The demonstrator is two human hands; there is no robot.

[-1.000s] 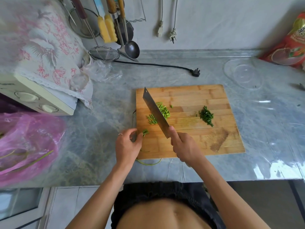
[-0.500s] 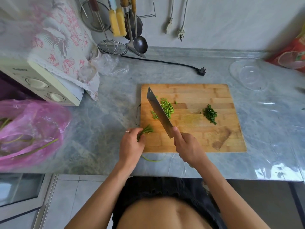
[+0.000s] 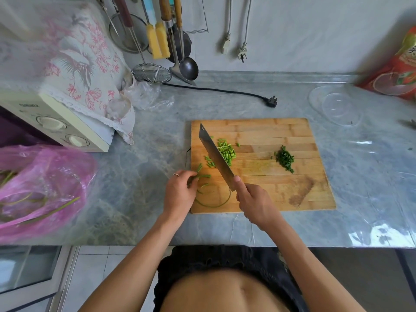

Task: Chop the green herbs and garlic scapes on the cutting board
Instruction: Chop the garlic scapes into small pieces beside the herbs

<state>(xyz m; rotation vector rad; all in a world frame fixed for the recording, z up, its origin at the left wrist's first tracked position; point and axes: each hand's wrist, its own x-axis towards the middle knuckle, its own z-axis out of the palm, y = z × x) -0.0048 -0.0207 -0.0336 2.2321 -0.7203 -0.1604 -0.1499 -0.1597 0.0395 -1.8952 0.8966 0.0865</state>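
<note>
On the grey bench, the wooden cutting board (image 3: pixel 270 131) lies near the front edge. The left hand (image 3: pixel 180 192) pinches thin garlic scapes (image 3: pixel 203 176) in curled fingers at the board's left edge. The right hand (image 3: pixel 256 203) grips the cleaver (image 3: pixel 216 157), its blade angled beside a pile of chopped scape pieces (image 3: pixel 227 152). Chopped dark herbs (image 3: pixel 285 159) sit mid-board, well apart.
</note>
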